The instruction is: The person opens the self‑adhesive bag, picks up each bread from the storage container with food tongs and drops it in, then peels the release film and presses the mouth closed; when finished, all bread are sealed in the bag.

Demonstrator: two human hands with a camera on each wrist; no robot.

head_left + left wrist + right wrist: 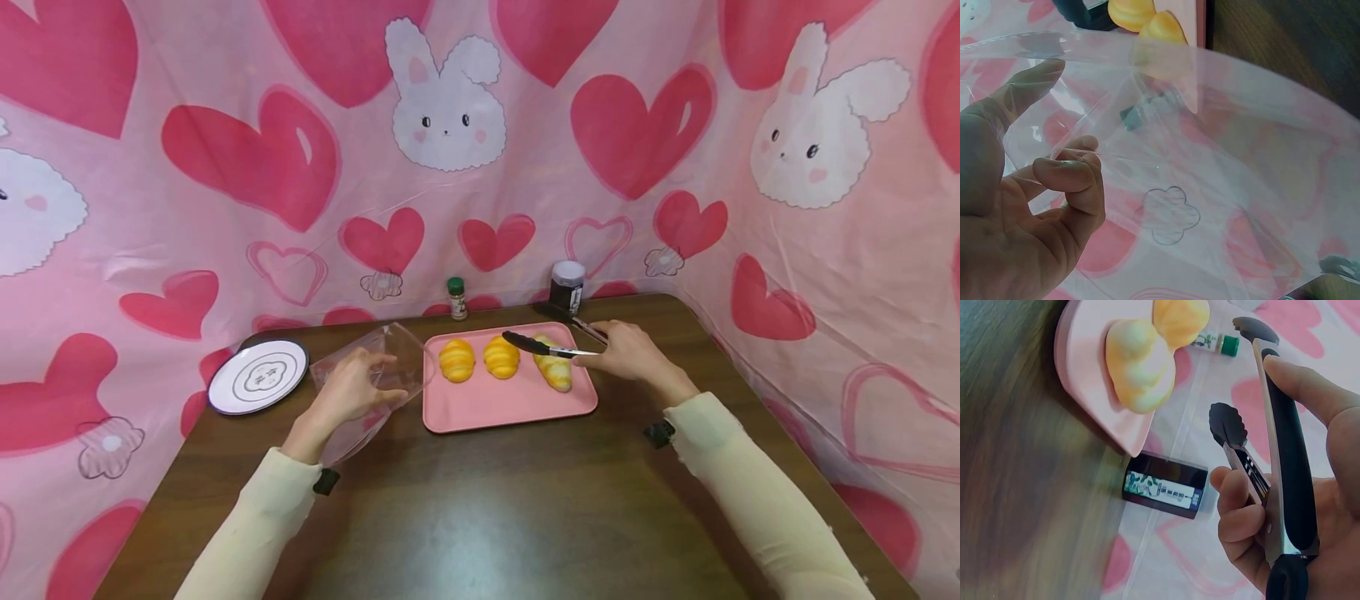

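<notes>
My left hand [348,392] holds a clear plastic bag [403,354], its thumb and fingers spread apart at the mouth. In the left wrist view the bag's film [1241,144] stretches across the fingers. My right hand [636,358] grips a pair of black-tipped metal tongs [1289,456], whose arms stand apart. One tong tip is over the pink tray [502,412], above the pale green-yellow bread [558,373] at its right. Two round yellow striped breads [457,361] lie left of it on the tray. The tongs do not grip any bread.
A white plate [232,387] with a dark rim and a drawn design lies at the table's left edge. Behind the tray stand a small green-capped shaker [457,300] and a dark jar with a pale lid [567,287]. A pink heart-patterned cloth [442,192] hangs behind the brown table [480,517].
</notes>
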